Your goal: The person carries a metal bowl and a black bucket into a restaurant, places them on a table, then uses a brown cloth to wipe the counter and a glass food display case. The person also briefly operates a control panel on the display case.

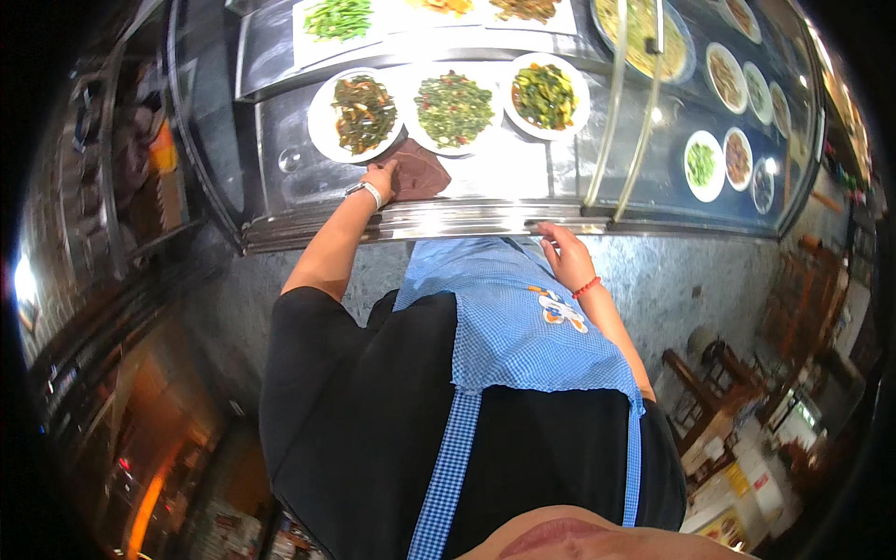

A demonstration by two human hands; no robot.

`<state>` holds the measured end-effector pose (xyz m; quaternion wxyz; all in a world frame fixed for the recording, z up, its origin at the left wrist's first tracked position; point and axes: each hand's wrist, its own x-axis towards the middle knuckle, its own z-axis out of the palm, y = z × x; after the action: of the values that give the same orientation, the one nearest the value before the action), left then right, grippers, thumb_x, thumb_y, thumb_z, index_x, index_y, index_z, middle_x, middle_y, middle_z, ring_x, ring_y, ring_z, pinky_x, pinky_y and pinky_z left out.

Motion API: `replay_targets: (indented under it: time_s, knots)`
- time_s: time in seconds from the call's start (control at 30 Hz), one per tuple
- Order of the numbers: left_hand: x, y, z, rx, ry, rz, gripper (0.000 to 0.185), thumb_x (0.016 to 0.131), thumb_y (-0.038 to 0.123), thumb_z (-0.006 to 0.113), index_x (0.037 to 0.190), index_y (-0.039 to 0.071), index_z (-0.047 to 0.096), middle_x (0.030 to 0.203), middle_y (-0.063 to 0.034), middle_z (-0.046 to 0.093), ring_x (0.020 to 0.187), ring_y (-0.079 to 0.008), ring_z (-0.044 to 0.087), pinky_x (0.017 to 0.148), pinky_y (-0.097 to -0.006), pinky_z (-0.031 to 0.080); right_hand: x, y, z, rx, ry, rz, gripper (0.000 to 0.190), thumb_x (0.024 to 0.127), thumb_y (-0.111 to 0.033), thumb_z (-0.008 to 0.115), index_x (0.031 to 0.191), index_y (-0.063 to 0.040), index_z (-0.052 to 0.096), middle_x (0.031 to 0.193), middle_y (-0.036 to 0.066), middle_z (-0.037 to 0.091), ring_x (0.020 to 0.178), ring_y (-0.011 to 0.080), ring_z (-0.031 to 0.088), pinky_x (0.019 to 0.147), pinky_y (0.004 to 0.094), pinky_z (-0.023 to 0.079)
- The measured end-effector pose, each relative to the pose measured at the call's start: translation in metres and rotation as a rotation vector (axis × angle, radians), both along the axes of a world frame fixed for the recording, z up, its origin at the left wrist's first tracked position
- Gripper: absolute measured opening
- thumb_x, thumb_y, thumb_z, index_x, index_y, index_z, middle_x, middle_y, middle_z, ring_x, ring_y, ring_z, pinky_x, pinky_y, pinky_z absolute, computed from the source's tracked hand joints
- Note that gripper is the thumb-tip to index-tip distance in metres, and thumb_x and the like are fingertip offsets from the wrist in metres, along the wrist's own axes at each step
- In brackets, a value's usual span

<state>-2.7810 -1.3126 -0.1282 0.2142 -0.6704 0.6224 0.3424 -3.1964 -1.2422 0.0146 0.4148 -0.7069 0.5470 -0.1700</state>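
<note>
My left hand [380, 180], with a watch at the wrist, grips the edge of a brown cloth [422, 173]. The cloth lies bunched on the metal shelf of a display case, just inside its front track [483, 220]. Right above it are a white bowl of dark cooked greens [364, 115] and a white bowl of chopped green vegetables [455, 110]. A third white bowl holds dark green vegetables in sauce [547, 96]. Nothing is in my right hand [568, 257]; its fingers are loosely apart by the track's front edge, and a red bead bracelet circles the wrist.
Sliding glass panels [633, 133] stand upright on the right. Behind them are a large bowl of yellowish food [651, 42] and several small dishes [702, 166]. White trays of food [336, 21] sit on the raised back shelf. Wooden furniture [714, 406] stands at the lower right.
</note>
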Motion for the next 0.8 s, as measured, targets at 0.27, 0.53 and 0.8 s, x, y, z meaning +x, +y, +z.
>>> replay_targets:
  time_s: [0.27,0.53,0.8]
  knots:
    - [-0.052,-0.019,-0.027,-0.126,-0.021,-0.067,0.034,0.089,0.006,0.043,0.121,-0.004,0.043,0.117,-0.0291,0.048,0.099,-0.0401,0.061,0.084,-0.0450,0.051,-0.012,0.042,0.004,0.114,0.135,-0.247,0.028,0.084,-0.010,0.061,0.112,-0.003,0.059,0.102,0.017,0.063,0.086,0.0287,0.066,0.076,0.0357,0.053]
    - [-0.087,-0.026,-0.048,-0.085,0.109,0.131,0.036,0.095,0.020,0.032,0.120,-0.004,0.042,0.111,-0.0320,0.052,0.091,-0.0431,0.062,0.077,-0.0474,0.053,-0.027,0.109,0.008,0.214,0.194,-0.472,0.030,0.084,-0.011,0.061,0.113,-0.004,0.059,0.104,0.019,0.063,0.090,0.0306,0.065,0.079,0.0379,0.052]
    - [-0.142,-0.045,-0.027,-0.171,0.130,-0.473,0.030,0.087,0.011,0.045,0.107,-0.009,0.056,0.102,-0.0284,0.062,0.093,-0.0403,0.063,0.081,-0.0432,0.053,-0.046,0.148,-0.004,0.317,0.240,-0.537,0.033,0.085,-0.014,0.060,0.117,-0.005,0.057,0.110,0.019,0.062,0.098,0.0322,0.062,0.084,0.0390,0.050]
